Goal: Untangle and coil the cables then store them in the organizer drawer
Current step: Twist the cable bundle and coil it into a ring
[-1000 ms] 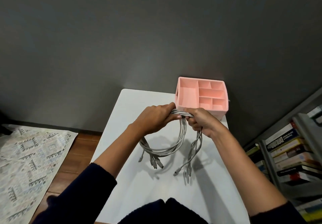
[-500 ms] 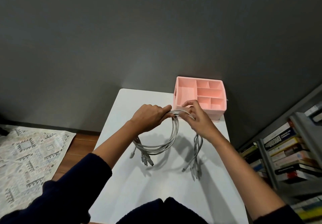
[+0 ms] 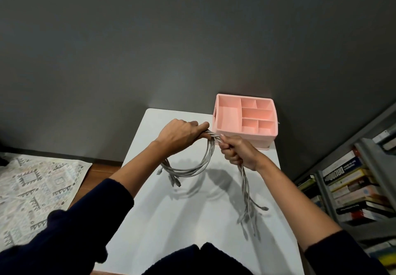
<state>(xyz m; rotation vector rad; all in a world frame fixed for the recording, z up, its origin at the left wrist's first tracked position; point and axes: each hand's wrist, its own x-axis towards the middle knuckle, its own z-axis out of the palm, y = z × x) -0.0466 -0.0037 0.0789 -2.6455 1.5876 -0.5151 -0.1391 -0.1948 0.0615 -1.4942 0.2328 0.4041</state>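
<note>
A bundle of several grey cables (image 3: 205, 159) is held up over the white table (image 3: 192, 217). My left hand (image 3: 180, 135) grips the top of the loop at its left. Just to the right, my right hand (image 3: 237, 151) is fisted around the same bundle, and a short twisted stretch runs between the two hands. The loop curves down below my left hand with plug ends hanging at its lower left. Loose cable tails (image 3: 248, 202) drop from my right fist onto the table. A pink organizer (image 3: 246, 136) with several open-top compartments stands right behind my hands.
The table is narrow and backs onto a dark grey wall. A grey shelf of stacked books (image 3: 351, 180) stands close on the right. A patterned rug (image 3: 36, 189) lies on the wooden floor to the left.
My right hand has closed into a fist on the bundle and slid down. The tails on the right now hang longer and straighter. The left hand keeps its grip.
</note>
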